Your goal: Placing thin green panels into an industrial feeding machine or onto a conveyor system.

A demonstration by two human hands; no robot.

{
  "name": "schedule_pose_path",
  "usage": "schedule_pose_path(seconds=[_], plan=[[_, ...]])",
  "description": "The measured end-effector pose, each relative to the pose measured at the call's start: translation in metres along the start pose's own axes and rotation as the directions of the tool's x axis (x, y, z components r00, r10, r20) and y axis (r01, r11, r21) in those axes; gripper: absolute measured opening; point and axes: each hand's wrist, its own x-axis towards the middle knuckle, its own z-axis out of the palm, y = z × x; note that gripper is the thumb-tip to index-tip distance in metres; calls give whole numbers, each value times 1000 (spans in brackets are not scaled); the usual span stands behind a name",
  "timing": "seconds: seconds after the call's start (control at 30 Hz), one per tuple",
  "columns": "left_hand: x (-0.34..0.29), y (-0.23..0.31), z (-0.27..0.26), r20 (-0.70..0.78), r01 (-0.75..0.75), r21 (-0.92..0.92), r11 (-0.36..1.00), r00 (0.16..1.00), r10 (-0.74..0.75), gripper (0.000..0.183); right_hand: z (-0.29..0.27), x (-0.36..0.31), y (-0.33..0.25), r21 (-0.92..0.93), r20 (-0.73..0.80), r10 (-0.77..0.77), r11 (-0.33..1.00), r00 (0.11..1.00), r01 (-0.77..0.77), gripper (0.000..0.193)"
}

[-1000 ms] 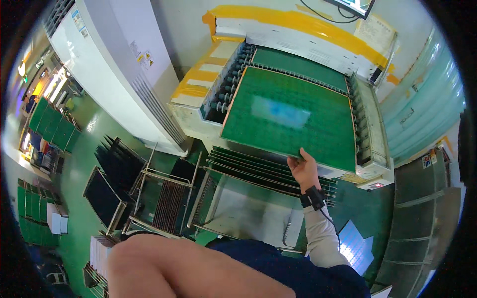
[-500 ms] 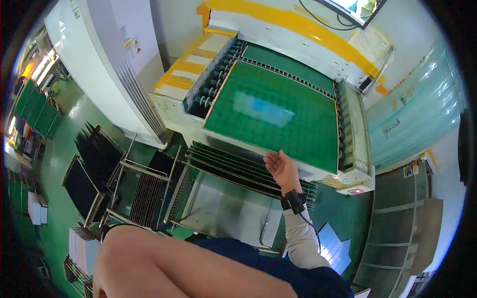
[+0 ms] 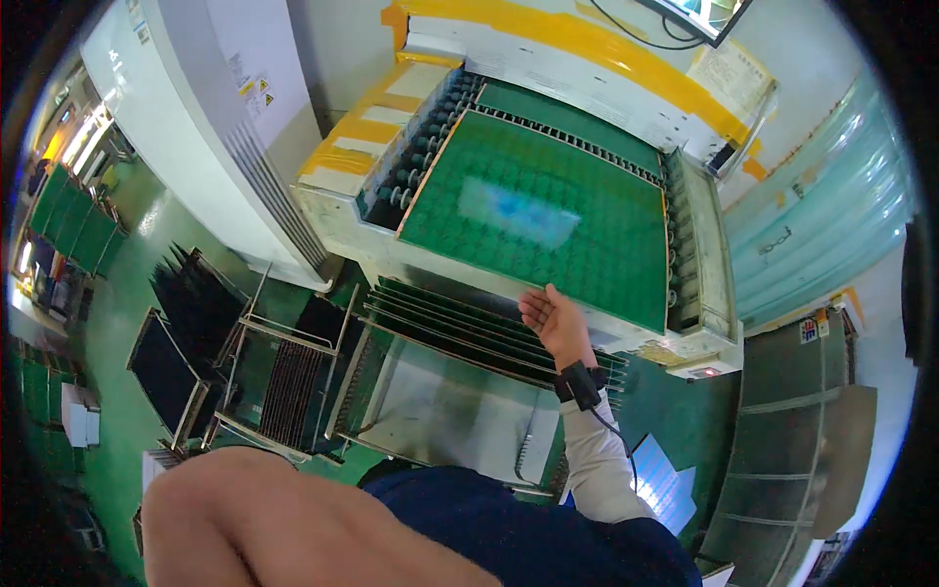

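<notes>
My right hand [image 3: 555, 324] is at the front edge of a large green flat panel [image 3: 533, 249]. Its palm is turned up, the thumb is raised at the panel's edge and the fingers are loosely curled just below it. The fingers and thumb stand apart; whether they touch the panel I cannot tell. The panel lies flat on a roller conveyor machine [image 3: 337, 210], with grey rollers [image 3: 416, 161] along its left side. A dark band is strapped round my right wrist, and a cable runs from it. My left hand is out of the picture.
Below the machine's front, a rack [image 3: 450, 333] holds several upright dark green panels. Slotted black racks [image 3: 289, 386] stand on the floor to the left, beside a tall white cabinet [image 3: 186, 127]. At right hang a translucent curtain [image 3: 812, 225] and a grey framed panel [image 3: 773, 430].
The view has shifted slightly, and the bare bent limb at the lower edge sits further left. My right hand stays at the panel's front edge.
</notes>
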Motion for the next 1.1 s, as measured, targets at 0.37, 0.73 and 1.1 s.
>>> schedule_pose_path(seconds=[0.37, 0.73, 1.1], plan=[[-30, 11, -18, 147, 17, 7, 1000, 989, -18, 20, 6, -4, 3, 30, 15, -91, 995, 996, 90, 34], [-4, -10, -1, 199, -168, -38, 985, 965, 173, 15, 13, -29, 10, -262, -22, -175, 951, 984, 163, 27], [19, -1, -86, 614, -155, 147, 977, 789, 32, 25, 10, -62, 74, -731, 347, -320, 497, 882, 468, 18]])
